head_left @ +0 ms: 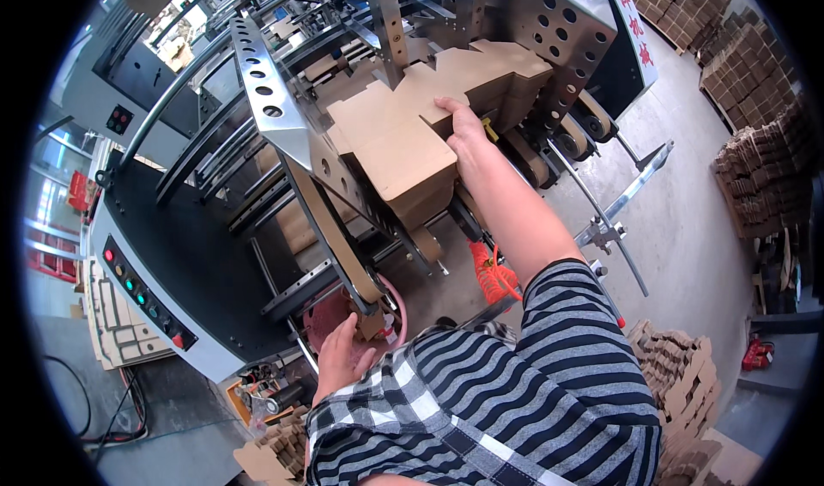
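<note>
Item 1. Stack of die-cut brown cardboard blanks point(390, 138), notched along the edges, seated at the delivery end of a machine between two perforated steel plates, left point(273, 112) and right point(566, 27). Long axis slanting from near left to far right; top face roughly level, broad panel toward the wearer.

Item 2. Right hand point(464, 127), bare, the nearer of the pair. In contact with the stack at its near right side, beside a notch; thumb laid on the top sheet, other fingers out of sight, so a firm grip cannot be told from steadying. Main panel lies to the hand's left; remainder runs ahead and off to the right.

Item 3. Left hand point(340, 359), empty and loosely spread, well apart from the stack, which lies ahead and somewhat to the right. Nearest object: pink tub point(400, 311), below the end of a tan conveyor belt point(333, 228).

Item 4. Surroundings: orange coiled air hose point(491, 278) below the right forearm; push-button panel point(142, 295) at left; bundled cardboard point(764, 173) at far right.
</note>
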Motion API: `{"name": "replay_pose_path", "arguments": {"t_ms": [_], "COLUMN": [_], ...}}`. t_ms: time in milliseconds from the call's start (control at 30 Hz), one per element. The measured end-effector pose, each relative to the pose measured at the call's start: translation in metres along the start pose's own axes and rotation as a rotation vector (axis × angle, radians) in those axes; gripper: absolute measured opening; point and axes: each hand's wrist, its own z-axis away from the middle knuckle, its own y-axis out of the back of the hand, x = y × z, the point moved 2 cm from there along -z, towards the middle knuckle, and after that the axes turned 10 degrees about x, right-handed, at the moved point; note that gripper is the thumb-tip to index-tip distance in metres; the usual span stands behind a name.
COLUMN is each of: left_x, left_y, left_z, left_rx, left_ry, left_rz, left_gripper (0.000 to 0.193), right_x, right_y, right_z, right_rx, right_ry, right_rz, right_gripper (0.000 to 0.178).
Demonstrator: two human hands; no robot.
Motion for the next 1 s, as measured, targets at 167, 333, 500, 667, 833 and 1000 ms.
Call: {"name": "replay_pose_path", "arguments": {"t_ms": [167,333,500,667,833,1000], "left_x": [-0.004,0.002,0.004,0.000,-0.003,-0.014], "left_y": [-0.005,-0.007,-0.007,-0.010,-0.011,-0.008], "left_z": [0.004,0.000,-0.001,0.002,0.005,0.021], "left_rx": [-0.002,0.014,0.034,0.050,0.046,0.108], "left_ry": [-0.031,-0.063,-0.126,-0.130,-0.141,-0.093], "left_rz": [0.003,-0.003,0.023,0.010,0.029,0.004], "left_gripper": [0.072,0.065,0.060,0.059,0.058,0.055], "right_x": [0.004,-0.019,-0.040,-0.035,-0.037,-0.044], "right_y": [-0.007,-0.004,-0.002,-0.001,0.008,0.045], "right_z": [0.003,0.031,0.043,0.036,0.042,0.113], "right_rx": [0.062,-0.176,-0.071,0.011,0.061,-0.200], "right_ry": [0.027,-0.137,-0.105,-0.183,-0.142,0.710], "right_rz": [0.038,0.493,1.038,0.921,0.893,1.087], "right_gripper": [0.039,0.052,0.062,0.064,0.062,0.034]}}
